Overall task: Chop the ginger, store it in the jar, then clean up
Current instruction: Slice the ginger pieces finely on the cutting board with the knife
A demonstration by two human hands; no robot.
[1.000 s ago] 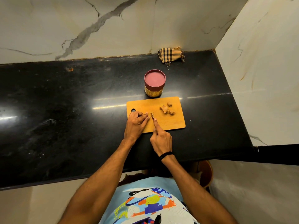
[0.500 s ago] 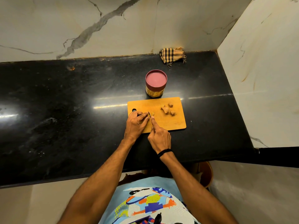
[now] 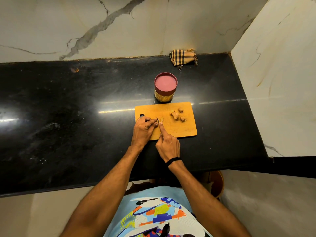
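Observation:
A wooden chopping board [image 3: 181,130] lies on the black counter. On its left part my left hand [image 3: 144,130] pinches a small ginger piece [image 3: 161,119] with curled fingertips. My right hand [image 3: 168,144] grips a knife [image 3: 158,120], index finger stretched along its back, the blade standing right beside my left fingertips. Three ginger chunks [image 3: 176,115] sit on the board's far right part. A jar [image 3: 165,87] with a dark red lid stands shut just behind the board.
A checked cloth [image 3: 183,57] lies crumpled at the back against the marble wall. A marble side wall [image 3: 273,82] bounds the counter on the right. The black counter [image 3: 68,117] stretches wide to the left. The counter's front edge runs near my body.
Both hands have shifted slightly left on the board, and the knife blade has moved with them along the ginger piece. The chunks and jar have stayed put.

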